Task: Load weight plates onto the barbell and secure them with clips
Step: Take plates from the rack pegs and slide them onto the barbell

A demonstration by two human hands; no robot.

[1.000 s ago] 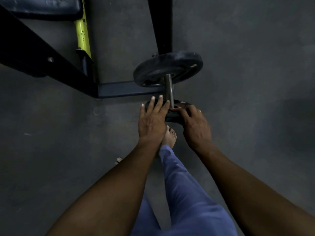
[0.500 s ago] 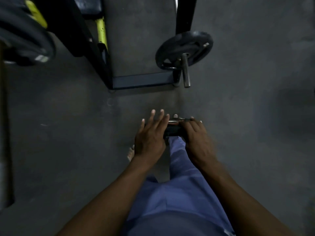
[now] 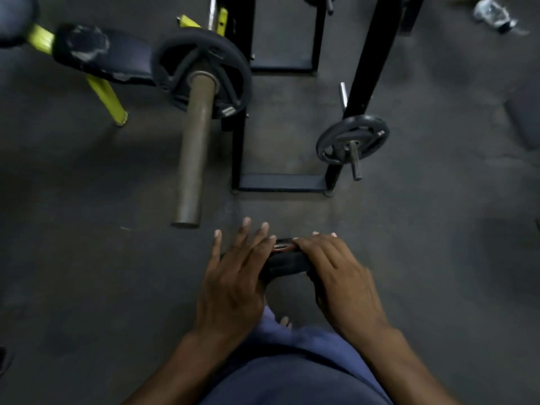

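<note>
A small black weight plate (image 3: 287, 263) with a reddish ring at its hole is held edge-up between my hands, low in the middle of the view. My left hand (image 3: 233, 282) presses flat against its left face, fingers straight and spread. My right hand (image 3: 342, 282) grips its right side, fingers curled over the top edge. The barbell sleeve (image 3: 194, 147) points toward me up and to the left, its bare end just left of my left hand. One large black plate (image 3: 233, 68) sits on the sleeve's far end. I see no clip.
A black storage rack (image 3: 280, 182) stands ahead, with a medium plate (image 3: 371, 133) on a peg at its right post. A bench with yellow legs (image 3: 108, 97) is at the far left. A crumpled plastic bottle (image 3: 493, 13) lies top right. My blue-trousered leg is below the hands.
The small plate has come off the rack's lower peg and travelled back toward me in both hands. The view has swung left, bringing the barbell sleeve and its large plate into sight.
</note>
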